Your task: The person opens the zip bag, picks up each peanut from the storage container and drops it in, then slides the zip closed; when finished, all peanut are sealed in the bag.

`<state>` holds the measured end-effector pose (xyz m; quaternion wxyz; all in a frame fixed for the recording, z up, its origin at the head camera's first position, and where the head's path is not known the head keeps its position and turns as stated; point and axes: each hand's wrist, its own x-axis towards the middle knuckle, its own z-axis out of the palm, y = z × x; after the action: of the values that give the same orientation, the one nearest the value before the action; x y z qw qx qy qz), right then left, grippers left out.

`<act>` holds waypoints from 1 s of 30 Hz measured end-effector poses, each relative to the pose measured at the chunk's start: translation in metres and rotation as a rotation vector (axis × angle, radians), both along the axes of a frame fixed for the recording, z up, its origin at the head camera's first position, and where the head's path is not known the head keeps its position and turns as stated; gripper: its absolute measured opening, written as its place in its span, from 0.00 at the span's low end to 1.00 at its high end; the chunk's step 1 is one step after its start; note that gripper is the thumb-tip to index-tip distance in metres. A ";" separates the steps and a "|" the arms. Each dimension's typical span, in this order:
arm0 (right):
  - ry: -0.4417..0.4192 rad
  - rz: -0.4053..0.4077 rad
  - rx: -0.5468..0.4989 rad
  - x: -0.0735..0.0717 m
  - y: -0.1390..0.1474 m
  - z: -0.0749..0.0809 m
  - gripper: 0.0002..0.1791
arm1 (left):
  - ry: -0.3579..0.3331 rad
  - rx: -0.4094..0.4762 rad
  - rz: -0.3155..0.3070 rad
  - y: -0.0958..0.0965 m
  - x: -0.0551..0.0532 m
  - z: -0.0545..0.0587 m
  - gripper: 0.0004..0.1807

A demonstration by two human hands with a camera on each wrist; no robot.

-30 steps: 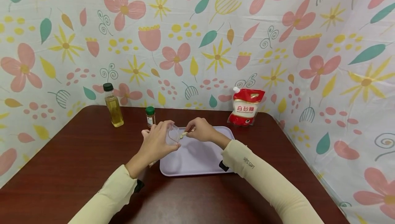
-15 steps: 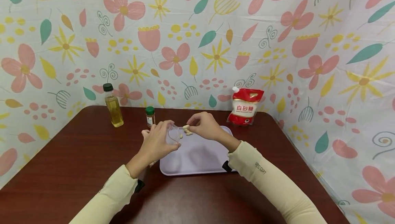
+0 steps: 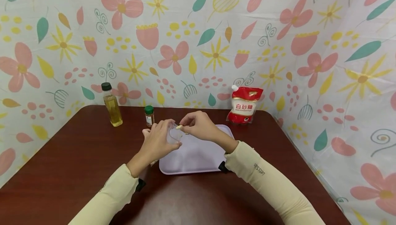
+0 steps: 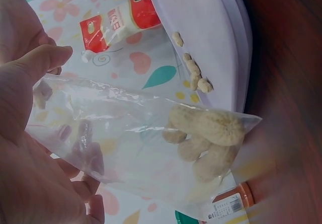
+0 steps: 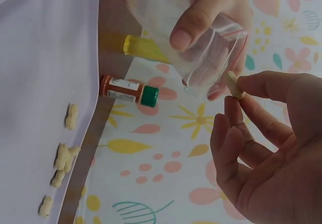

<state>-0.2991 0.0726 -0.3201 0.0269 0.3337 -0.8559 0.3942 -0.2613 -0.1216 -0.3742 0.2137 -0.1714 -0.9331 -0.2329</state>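
Observation:
My left hand (image 3: 157, 140) grips a clear zip bag (image 4: 136, 138) near its mouth, thumb on one side and fingers on the other. Several peanuts (image 4: 216, 128) lie in the bag's bottom. At the mouth, my right hand (image 3: 201, 127) pinches a single peanut (image 5: 234, 84) between thumb and fingertips; in the right wrist view it looks just outside the opening. Below the hands is a pale purple tray (image 3: 198, 156) with several loose peanuts (image 5: 63, 158) near one edge. In the head view the right hand hides most of those.
Behind the left hand stands a spice jar (image 3: 149, 116) with a green lid. An oil bottle (image 3: 112, 109) is further left at the back. A red sugar pouch (image 3: 244, 106) stands at the back right, close to the patterned cloth (image 3: 185, 39).
My right hand has lifted from the tray with a peanut and moved left to the bag's mouth. The left hand and bag have stayed in nearly the same place.

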 end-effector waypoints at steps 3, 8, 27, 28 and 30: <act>-0.007 0.028 0.007 0.001 -0.002 0.001 0.07 | -0.003 -0.003 0.005 0.000 0.000 0.001 0.42; -0.009 0.027 -0.002 0.003 -0.003 0.000 0.07 | -0.009 0.002 0.002 -0.001 0.001 0.000 0.42; -0.084 -0.014 0.032 -0.039 -0.007 -0.039 0.05 | -0.027 -0.002 0.021 -0.009 0.001 -0.001 0.40; -0.088 -0.025 0.049 -0.043 -0.007 -0.043 0.05 | -0.026 -0.002 0.022 -0.009 0.001 -0.001 0.40; -0.084 -0.043 0.080 -0.049 -0.008 -0.049 0.06 | -0.023 0.001 0.023 -0.010 0.001 -0.001 0.40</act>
<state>-0.3483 0.0643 -0.3694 -0.0140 0.2991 -0.8783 0.3727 -0.2604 -0.1315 -0.3749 0.2055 -0.1580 -0.9373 -0.2328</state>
